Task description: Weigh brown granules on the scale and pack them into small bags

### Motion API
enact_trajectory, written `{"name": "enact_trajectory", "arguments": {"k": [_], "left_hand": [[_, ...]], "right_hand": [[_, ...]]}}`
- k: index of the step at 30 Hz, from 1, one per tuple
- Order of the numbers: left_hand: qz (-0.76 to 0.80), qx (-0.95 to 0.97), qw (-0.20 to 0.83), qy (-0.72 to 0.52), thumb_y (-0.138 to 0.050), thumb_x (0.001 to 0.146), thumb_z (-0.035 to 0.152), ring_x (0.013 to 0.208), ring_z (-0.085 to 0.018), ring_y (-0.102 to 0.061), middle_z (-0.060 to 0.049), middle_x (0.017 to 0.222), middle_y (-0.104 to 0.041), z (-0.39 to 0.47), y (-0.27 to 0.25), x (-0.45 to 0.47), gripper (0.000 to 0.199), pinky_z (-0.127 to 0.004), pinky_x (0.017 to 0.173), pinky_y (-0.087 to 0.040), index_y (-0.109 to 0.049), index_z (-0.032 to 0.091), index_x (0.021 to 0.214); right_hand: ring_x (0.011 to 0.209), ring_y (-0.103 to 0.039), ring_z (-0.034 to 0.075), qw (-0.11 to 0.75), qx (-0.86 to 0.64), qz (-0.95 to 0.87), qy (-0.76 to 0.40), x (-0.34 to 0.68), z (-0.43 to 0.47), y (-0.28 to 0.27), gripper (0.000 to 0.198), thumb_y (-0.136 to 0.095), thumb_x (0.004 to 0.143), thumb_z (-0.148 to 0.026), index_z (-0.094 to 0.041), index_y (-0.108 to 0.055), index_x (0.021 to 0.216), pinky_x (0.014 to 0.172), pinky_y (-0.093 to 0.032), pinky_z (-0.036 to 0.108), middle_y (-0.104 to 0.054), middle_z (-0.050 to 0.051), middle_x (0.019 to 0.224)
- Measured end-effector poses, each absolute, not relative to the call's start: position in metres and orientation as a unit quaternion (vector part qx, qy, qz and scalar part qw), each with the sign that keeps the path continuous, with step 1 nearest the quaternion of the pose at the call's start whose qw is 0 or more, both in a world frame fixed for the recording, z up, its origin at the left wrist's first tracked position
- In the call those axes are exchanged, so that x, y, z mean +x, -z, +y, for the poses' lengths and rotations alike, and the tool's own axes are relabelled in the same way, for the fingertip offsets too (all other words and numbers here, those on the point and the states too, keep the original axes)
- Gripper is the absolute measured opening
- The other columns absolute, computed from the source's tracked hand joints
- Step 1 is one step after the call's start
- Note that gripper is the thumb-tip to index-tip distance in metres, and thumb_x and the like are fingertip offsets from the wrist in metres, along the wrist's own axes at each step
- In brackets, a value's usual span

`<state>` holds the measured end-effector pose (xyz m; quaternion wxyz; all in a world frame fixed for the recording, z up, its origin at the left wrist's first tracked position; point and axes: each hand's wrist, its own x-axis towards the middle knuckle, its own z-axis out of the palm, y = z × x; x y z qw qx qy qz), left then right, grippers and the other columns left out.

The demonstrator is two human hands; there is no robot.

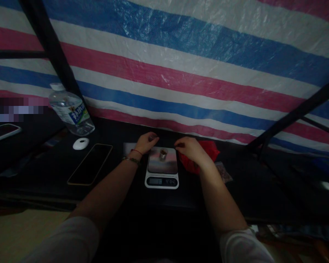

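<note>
A white kitchen scale [162,182] with a small lit display lies flat between my hands. On its shiny plate stands a small clear cup [162,155] with brownish bits in it. My left hand [146,143] is at the plate's upper left, fingers curled round something small and roundish that is too dark to name. Past the plate's upper right edge, my right hand [188,147] has its fingertips pinched together; whatever is in them, if anything, is hidden. A crumpled red plastic bag [211,150] lies behind and under the right hand.
A clear packet of brownish bits [222,172] lies right of my right forearm. To the left are a phone [90,164], a white rounded object [80,143] and a clear plastic bottle [71,109]. A striped plastic sheet [181,80] hangs behind the black table [186,199].
</note>
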<state>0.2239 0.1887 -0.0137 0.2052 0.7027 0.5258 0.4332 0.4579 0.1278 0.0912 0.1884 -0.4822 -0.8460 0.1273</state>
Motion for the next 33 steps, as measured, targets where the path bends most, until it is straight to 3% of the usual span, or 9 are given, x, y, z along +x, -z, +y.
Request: {"name": "enact_trajectory", "arguments": {"k": [8, 14, 20, 25, 29, 33], "left_hand": [[0.515, 0.706, 0.214, -0.437, -0.058, 0.080, 0.045, 0.083, -0.019, -0.065, -0.006, 0.092, -0.071, 0.187, 0.011, 0.223, 0.033, -0.030, 0.075, -0.050, -0.067, 0.017, 0.097], [0.510, 0.710, 0.211, -0.436, -0.058, 0.080, 0.046, 0.083, -0.019, -0.065, -0.005, 0.092, -0.071, 0.189, 0.013, 0.223, 0.033, -0.030, 0.076, -0.050, -0.067, 0.018, 0.096], [0.504, 0.713, 0.211, -0.440, -0.058, 0.080, 0.045, 0.082, -0.019, -0.065, -0.005, 0.091, -0.070, 0.189, 0.014, 0.222, 0.032, -0.029, 0.075, -0.050, -0.067, 0.018, 0.094], [0.508, 0.709, 0.214, -0.439, -0.057, 0.080, 0.046, 0.082, -0.019, -0.065, -0.005, 0.090, -0.070, 0.188, 0.013, 0.222, 0.033, -0.029, 0.074, -0.050, -0.067, 0.018, 0.094], [0.510, 0.706, 0.222, -0.438, -0.057, 0.080, 0.046, 0.082, -0.019, -0.065, -0.005, 0.091, -0.070, 0.187, 0.012, 0.223, 0.033, -0.030, 0.075, -0.050, -0.067, 0.018, 0.095], [0.520, 0.707, 0.217, -0.428, -0.058, 0.080, 0.045, 0.082, -0.019, -0.064, -0.005, 0.092, -0.070, 0.186, 0.011, 0.224, 0.032, -0.030, 0.075, -0.050, -0.067, 0.018, 0.096]], "right_hand": [[0.080, -0.064, 0.017, 0.075, -0.406, -0.907, -0.086, 0.403, 0.134, -0.088, 0.018, -0.060, 0.075, -0.010, -0.018, -0.075, 0.082, 0.071, -0.043, 0.025, -0.073, 0.005, 0.083], [0.078, -0.064, 0.018, 0.047, -0.414, -0.904, -0.090, 0.402, 0.137, -0.084, 0.019, -0.063, 0.073, -0.012, -0.019, -0.075, 0.085, 0.070, -0.042, 0.025, -0.072, 0.005, 0.084], [0.076, -0.064, 0.016, 0.108, -0.426, -0.889, -0.125, 0.404, 0.131, -0.086, 0.017, -0.064, 0.075, -0.013, -0.017, -0.073, 0.089, 0.069, -0.044, 0.024, -0.071, 0.005, 0.086], [0.087, -0.065, 0.017, 0.191, -0.428, -0.875, -0.124, 0.418, 0.131, -0.088, 0.026, -0.054, 0.079, -0.005, -0.017, -0.073, 0.091, 0.081, -0.046, 0.027, -0.072, 0.006, 0.096], [0.084, -0.066, 0.017, 0.268, -0.455, -0.834, -0.161, 0.441, 0.133, -0.081, 0.023, -0.054, 0.082, -0.013, -0.019, -0.072, 0.094, 0.079, -0.048, 0.028, -0.072, 0.005, 0.093], [0.083, -0.066, 0.015, 0.317, -0.462, -0.805, -0.196, 0.470, 0.134, -0.064, 0.036, -0.044, 0.082, -0.009, -0.019, -0.070, 0.105, 0.080, -0.049, 0.028, -0.072, 0.003, 0.090]]}}
